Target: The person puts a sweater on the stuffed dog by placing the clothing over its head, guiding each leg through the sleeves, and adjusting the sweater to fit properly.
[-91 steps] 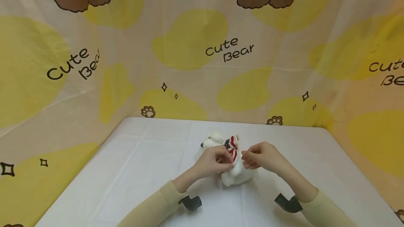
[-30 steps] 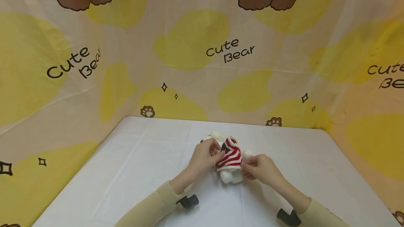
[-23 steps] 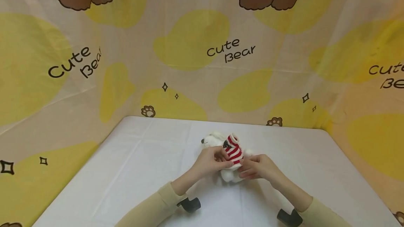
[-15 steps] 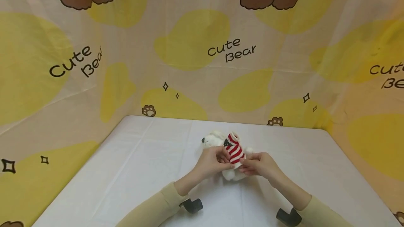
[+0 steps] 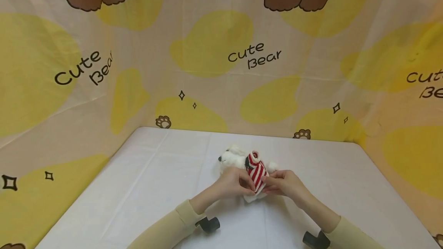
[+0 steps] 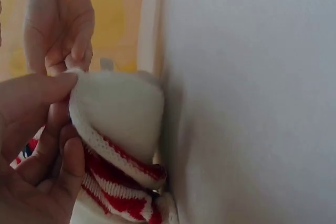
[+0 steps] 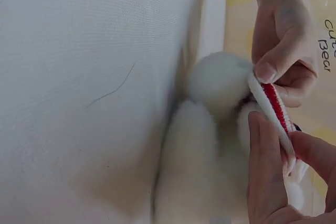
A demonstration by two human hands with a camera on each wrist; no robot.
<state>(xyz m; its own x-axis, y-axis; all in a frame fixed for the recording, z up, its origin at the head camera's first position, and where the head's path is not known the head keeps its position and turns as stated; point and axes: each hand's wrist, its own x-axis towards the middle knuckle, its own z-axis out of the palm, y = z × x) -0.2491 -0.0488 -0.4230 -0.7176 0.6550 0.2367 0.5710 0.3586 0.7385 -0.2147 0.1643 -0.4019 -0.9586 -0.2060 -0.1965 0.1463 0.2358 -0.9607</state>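
A white plush animal (image 5: 232,158) with a black nose lies on the table, its head toward the left. It wears a red-and-white striped knitted sweater (image 5: 257,175) with a dark patch near the collar. My left hand (image 5: 232,181) pinches the sweater's white hem (image 6: 89,132) between thumb and fingers. In the right wrist view my right hand (image 7: 278,182) pinches the same hem further along, fingers inside and thumb outside. White plush limbs (image 7: 218,80) show below the hem. Most of the toy's lower body is hidden behind the hands in the head view.
The table (image 5: 155,187) has a white cover. A yellow and beige backdrop (image 5: 207,49) printed with bears and "Cute Bear" lettering stands behind and at both sides. Dark wrist mounts (image 5: 209,224) sit under both forearms.
My right hand, apart from the sweater three seconds ago, now grips its hem. The striped fabric is spread further over the plush body. Over the last half second both hands have moved slightly downward.
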